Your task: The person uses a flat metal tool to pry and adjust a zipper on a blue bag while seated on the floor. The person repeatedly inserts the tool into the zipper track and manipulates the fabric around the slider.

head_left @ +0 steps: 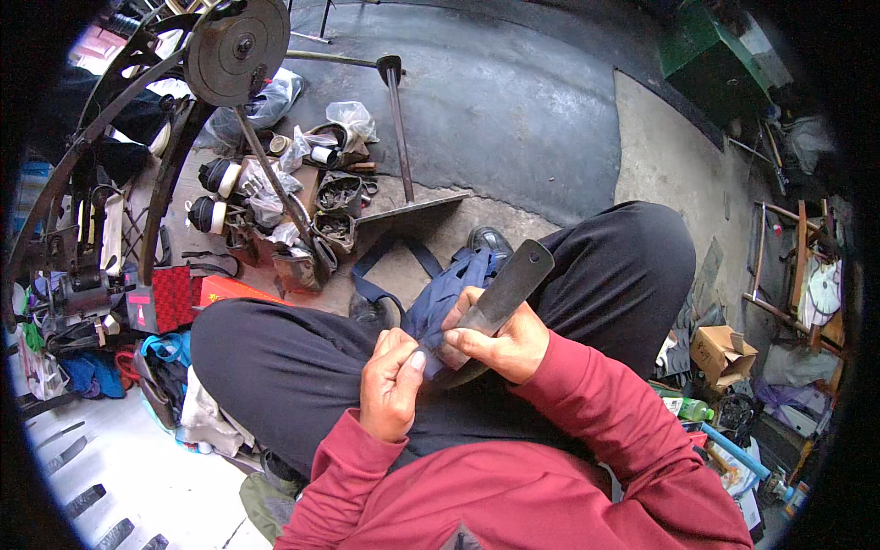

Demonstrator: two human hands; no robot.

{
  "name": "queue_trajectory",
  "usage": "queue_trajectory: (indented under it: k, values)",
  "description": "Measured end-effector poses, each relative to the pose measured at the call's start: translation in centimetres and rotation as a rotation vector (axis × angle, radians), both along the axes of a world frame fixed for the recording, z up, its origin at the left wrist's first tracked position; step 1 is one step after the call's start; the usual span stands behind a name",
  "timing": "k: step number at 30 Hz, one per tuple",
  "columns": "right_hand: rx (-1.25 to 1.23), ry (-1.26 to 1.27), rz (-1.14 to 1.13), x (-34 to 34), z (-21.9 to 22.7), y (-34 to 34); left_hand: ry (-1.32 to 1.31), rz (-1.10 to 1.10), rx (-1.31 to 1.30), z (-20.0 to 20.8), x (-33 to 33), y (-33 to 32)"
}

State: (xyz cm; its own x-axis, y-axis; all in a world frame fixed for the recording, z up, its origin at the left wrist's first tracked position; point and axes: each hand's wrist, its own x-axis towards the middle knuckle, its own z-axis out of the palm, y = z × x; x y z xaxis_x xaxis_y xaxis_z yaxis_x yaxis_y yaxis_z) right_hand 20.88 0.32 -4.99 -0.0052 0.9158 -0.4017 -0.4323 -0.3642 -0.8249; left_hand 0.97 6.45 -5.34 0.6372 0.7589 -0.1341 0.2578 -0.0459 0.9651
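Note:
My right hand point(500, 339) is closed round a flat, dark metal blade point(515, 282). Its broad end, with a small hole, points up and away to the right. Blue cloth with a strap point(440, 298), perhaps a bag, lies between my knees and runs down toward the floor. Both hands meet at its near end, above my lap. Just left of the blade, my left hand point(390, 385) is closed in a pinch, its thumb against the cloth's edge. What those fingertips grip is hidden. The blade's lower end disappears behind my right fingers.
A hand-cranked machine with a round wheel point(236, 50) stands at front left. Beyond my left knee are cluttered tins and bags point(335, 197) and a metal post on a flat base point(412, 209). At right lie a cardboard box point(722, 356), a green bottle point(695, 409) and a wooden frame point(797, 275).

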Motion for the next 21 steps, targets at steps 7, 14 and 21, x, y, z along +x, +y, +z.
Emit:
queue_trajectory:
  k: [7,14,21]
  values:
    - [0.0,-0.122,0.099,0.2,0.7,0.1,0.005,-0.008,0.008,-0.1,0.0,0.1]
    - [0.237,-0.57,0.169,-0.7,0.9,-0.1,0.023,-0.014,0.053,-0.4,0.1,-0.2]
    - [0.239,-0.659,0.131,-1.5,0.9,0.4,0.07,-0.021,0.126,-0.2,0.3,-0.2]
